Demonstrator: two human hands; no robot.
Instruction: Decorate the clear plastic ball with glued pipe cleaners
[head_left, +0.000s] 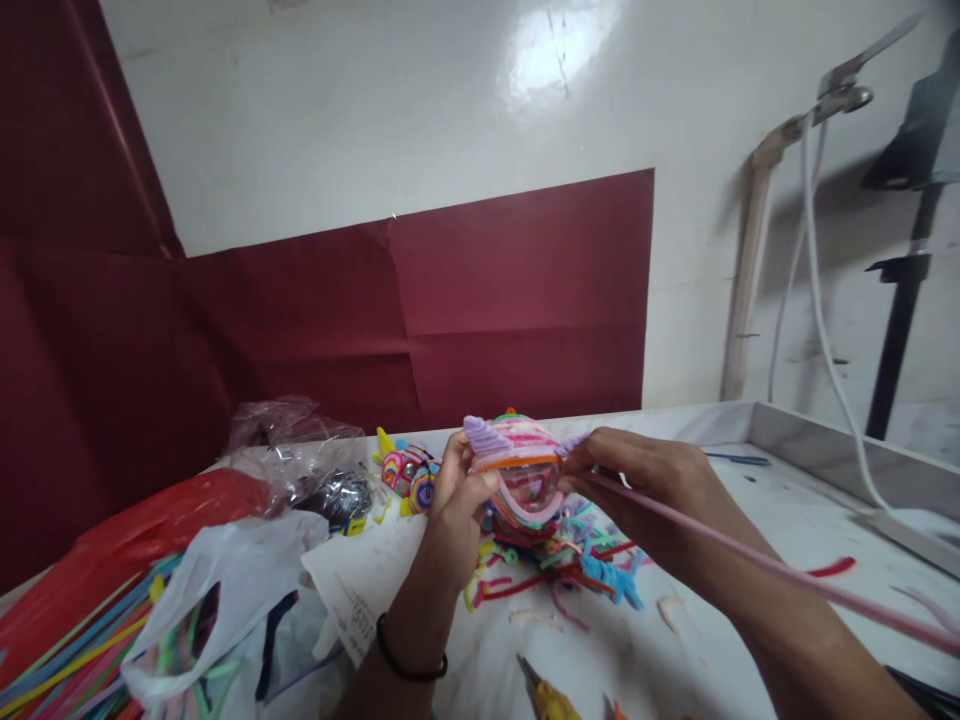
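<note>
A rounded craft piece (521, 435) wrapped in bands of colored pipe cleaners is held above the table, its clear opening (529, 485) facing me. Lavender pointed pieces stick out at both sides. My left hand (461, 500) grips its left side, thumb on the front rim. At the right edge of the opening, my right hand (637, 465) pinches a long pink pipe cleaner (720, 545), whose tail runs off to the lower right. Cut pipe cleaner scraps (517, 575) lie below the piece, among them a fuzzy blue bundle (611, 573).
Left stand a white plastic bag (232, 560), a red bag (165, 510), loose pipe cleaners (82, 640) and clear plastic wrap (292, 435). A colorful pipe cleaner piece (409, 475) sits behind. In front lies a yellow tool with a dark pointed tip (551, 695). A raised table edge (840, 465) runs right.
</note>
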